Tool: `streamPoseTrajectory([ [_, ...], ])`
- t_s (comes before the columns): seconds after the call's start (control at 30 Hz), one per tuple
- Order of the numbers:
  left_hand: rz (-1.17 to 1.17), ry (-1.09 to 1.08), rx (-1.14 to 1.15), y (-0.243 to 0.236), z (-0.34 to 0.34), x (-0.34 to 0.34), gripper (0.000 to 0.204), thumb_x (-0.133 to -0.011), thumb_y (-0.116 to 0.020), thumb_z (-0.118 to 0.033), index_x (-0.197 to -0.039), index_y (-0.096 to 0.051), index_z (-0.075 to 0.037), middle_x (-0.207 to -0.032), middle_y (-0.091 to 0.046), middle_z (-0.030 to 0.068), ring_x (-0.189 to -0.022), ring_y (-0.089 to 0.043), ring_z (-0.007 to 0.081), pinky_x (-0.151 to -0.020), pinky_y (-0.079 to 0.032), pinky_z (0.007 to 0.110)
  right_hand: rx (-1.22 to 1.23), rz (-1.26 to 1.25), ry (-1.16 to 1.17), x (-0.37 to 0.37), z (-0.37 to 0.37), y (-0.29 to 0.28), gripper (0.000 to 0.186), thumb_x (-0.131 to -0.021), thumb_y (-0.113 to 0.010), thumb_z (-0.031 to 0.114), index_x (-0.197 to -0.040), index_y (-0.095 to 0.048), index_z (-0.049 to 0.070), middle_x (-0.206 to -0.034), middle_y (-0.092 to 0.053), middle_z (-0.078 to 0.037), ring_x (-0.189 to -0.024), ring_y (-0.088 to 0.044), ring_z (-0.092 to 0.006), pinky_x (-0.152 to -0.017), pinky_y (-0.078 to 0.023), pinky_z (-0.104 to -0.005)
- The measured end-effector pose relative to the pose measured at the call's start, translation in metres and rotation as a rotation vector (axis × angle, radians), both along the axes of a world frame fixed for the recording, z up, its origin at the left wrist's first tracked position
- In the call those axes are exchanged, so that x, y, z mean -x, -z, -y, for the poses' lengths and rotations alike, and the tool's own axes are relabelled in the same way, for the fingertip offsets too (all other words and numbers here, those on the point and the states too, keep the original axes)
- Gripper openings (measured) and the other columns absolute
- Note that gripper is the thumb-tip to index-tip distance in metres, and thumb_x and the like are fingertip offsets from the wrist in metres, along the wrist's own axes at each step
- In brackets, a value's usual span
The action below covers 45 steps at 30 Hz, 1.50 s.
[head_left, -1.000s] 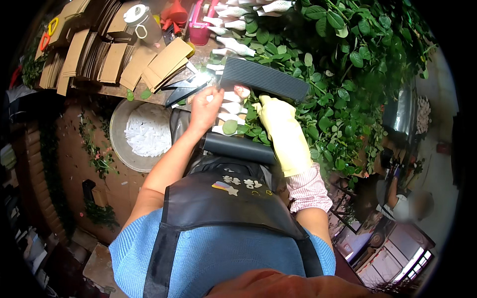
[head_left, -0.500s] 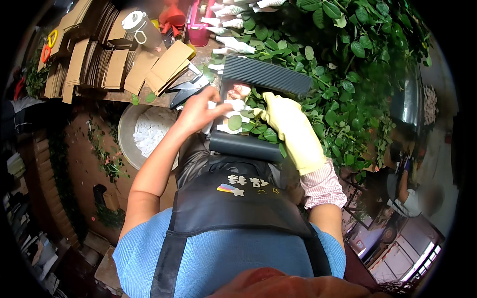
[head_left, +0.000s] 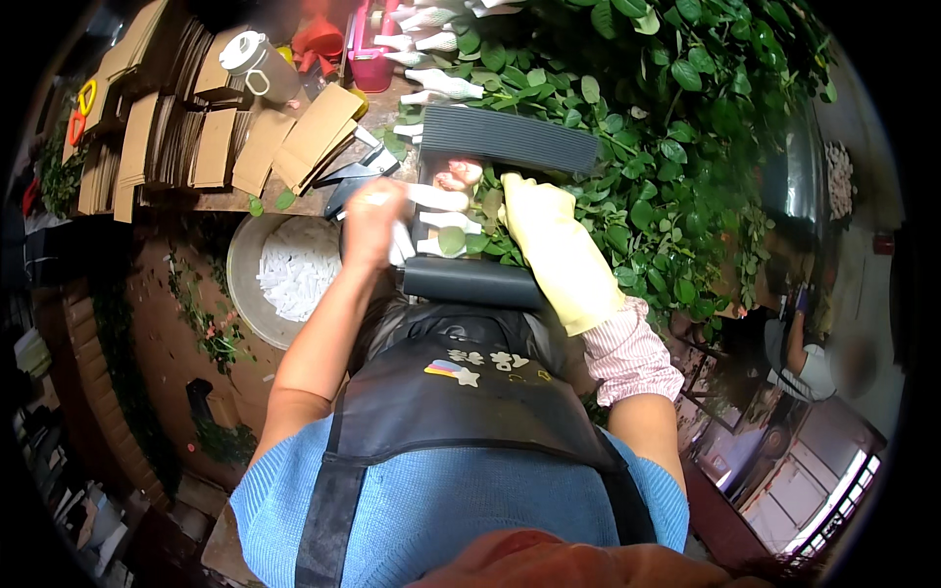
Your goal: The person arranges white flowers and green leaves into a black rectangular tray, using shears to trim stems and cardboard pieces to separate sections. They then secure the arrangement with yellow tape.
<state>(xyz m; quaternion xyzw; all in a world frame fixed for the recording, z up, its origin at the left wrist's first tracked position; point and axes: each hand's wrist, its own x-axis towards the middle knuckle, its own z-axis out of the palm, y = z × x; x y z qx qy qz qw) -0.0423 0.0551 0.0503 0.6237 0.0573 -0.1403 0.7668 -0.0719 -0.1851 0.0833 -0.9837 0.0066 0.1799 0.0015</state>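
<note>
My bare left hand (head_left: 375, 211), blurred by motion, is closed at the left end of a white foam net sleeve (head_left: 438, 198). Just above that sleeve lie pale pink rose heads (head_left: 458, 174). More sleeved blooms (head_left: 449, 222) lie below it, one partly behind a round leaf. My right hand (head_left: 537, 216), in a yellow rubber glove, is closed around leafy rose stems (head_left: 495, 208) right of the blooms; its fingertips are partly hidden. This bunch lies between a ribbed dark grey padded bar (head_left: 510, 139) and a smooth dark roll (head_left: 470, 281) near my apron.
A tub of white strips (head_left: 294, 269) stands left of my left forearm. Black-handled scissors (head_left: 358, 178), cardboard pieces (head_left: 314, 132) and a lidded jug (head_left: 260, 64) sit on the table's left. Leafy stems (head_left: 676, 147) cover the right. Another person (head_left: 809, 372) is at far right.
My left hand has moved left, away from the rose heads, and the white sleeve now shows stretched out beside it. My right hand stays by the stems. The whole view has shifted slightly.
</note>
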Motion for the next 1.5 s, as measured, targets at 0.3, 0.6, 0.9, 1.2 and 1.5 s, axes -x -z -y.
streamPoseTrajectory([
  [0.3,0.109,0.426,-0.658,-0.002,-0.051,-0.009,0.03,-0.088,-0.08,-0.026,-0.092,-0.059,-0.005,-0.096,-0.068,0.0078,-0.084,-0.059,0.0129,-0.075,-0.048,0.029,-0.37,0.048,-0.088,0.025,-0.012,-0.093,0.031,-0.101,-0.06,0.042,-0.112,-0.072,0.016,-0.093,-0.075,-0.011,-0.086,-0.073,-0.0281,-0.08,-0.058,-0.0414],
  [0.6,0.111,0.634,-0.457,-0.001,-0.002,0.0,0.035,-0.098,-0.069,-0.037,-0.103,-0.075,-0.003,-0.085,-0.071,0.0059,-0.076,-0.064,0.0153,-0.07,-0.051,0.031,-0.168,-0.01,-0.229,0.023,-0.029,-0.034,0.018,-0.088,-0.071,0.02,-0.1,-0.067,0.007,-0.088,-0.074,-0.014,-0.086,-0.074,-0.0294,-0.073,-0.057,-0.0434],
  [0.9,-0.041,0.102,-0.198,0.008,-0.073,-0.008,0.015,-0.096,-0.067,-0.017,-0.087,-0.068,-0.005,-0.082,-0.065,-0.0019,-0.069,-0.056,0.0043,-0.063,-0.046,0.022,-0.345,0.141,-0.309,0.036,-0.013,-0.067,0.014,-0.089,-0.071,0.021,-0.09,-0.064,0.008,-0.078,-0.068,-0.012,-0.075,-0.071,-0.0303,-0.07,-0.055,-0.044],
  [1.2,0.01,1.028,-0.502,-0.022,-0.022,-0.021,0.04,-0.091,-0.081,-0.039,-0.084,-0.066,-0.002,-0.079,-0.065,-0.0018,-0.075,-0.055,0.0094,-0.07,-0.047,0.027,-0.133,-0.414,-0.306,0.001,-0.037,-0.059,0.026,-0.095,-0.065,0.03,-0.108,-0.074,0.009,-0.105,-0.077,-0.014,-0.097,-0.074,-0.0314,-0.087,-0.057,-0.0435],
  [1.5,-0.449,0.353,0.076,0.014,-0.017,0.029,0.03,-0.095,-0.072,-0.03,-0.075,-0.059,-0.011,-0.068,-0.053,-0.0045,-0.062,-0.045,0.0046,-0.055,-0.033,0.023,-0.087,-0.516,-0.392,-0.003,-0.038,-0.028,0.026,-0.096,-0.06,0.022,-0.114,-0.074,0.008,-0.105,-0.076,-0.014,-0.1,-0.074,-0.0328,-0.085,-0.058,-0.0434],
])
